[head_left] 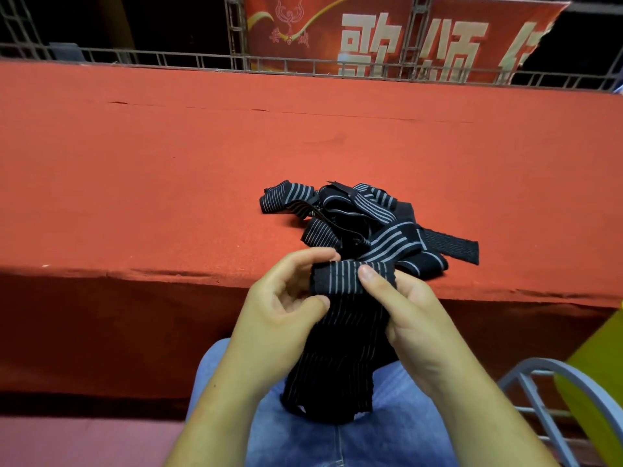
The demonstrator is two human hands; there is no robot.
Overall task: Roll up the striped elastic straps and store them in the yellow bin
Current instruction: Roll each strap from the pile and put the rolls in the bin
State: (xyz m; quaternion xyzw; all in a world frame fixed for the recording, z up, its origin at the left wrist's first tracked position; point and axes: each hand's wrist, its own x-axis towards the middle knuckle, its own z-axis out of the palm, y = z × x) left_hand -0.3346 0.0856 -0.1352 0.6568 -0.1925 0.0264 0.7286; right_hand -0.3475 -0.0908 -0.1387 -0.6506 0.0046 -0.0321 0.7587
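Note:
A black elastic strap with grey stripes [340,335] hangs from my two hands down onto my lap. Its top end is folded over between my hands, just in front of the ledge's edge. My left hand [286,311] pinches the strap's left edge with thumb and curled fingers. My right hand [401,308] grips the right side, thumb pressed on the folded top. A tangled pile of several more striped straps [364,220] lies on the red carpeted ledge [168,183] just beyond my hands. The yellow bin [596,365] shows at the far right edge, partly cut off.
A grey metal chair frame [539,396] stands at the lower right beside the yellow bin. My legs in blue jeans [303,439] are below the hands. A metal truss railing [303,67] and a red banner [387,35] run along the back of the ledge.

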